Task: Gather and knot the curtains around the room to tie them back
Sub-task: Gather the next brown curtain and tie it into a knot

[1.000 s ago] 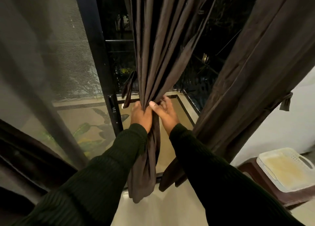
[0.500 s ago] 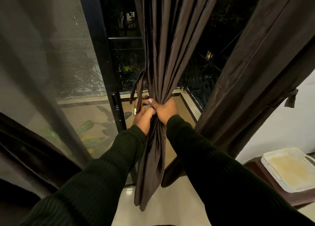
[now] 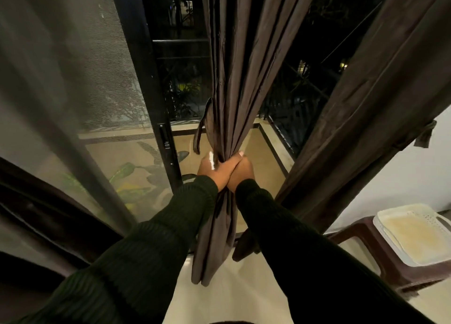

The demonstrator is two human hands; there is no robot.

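Note:
A dark brown curtain (image 3: 240,62) hangs in the middle of the view, gathered into a narrow bunch at waist height. My left hand (image 3: 214,171) and my right hand (image 3: 240,170) press together around that bunch, both gripping the fabric. A short fabric tie strap (image 3: 206,123) of the same cloth sticks up from the bunch just above my left hand. The curtain's loose tail (image 3: 214,245) hangs down between my forearms. A second brown curtain (image 3: 380,99) slants across the right side, its own strap (image 3: 425,134) dangling at its edge.
A black sliding door frame (image 3: 148,84) with a mesh screen (image 3: 80,62) stands on the left. Beyond the glass lie a balcony floor and a railing (image 3: 290,118). At the lower right, a brown plastic stool (image 3: 395,267) carries a white tray (image 3: 415,233).
My hands have closed in from either side of the curtain until they press together round the gathered bunch. The tie strap now stands upright above my left hand.

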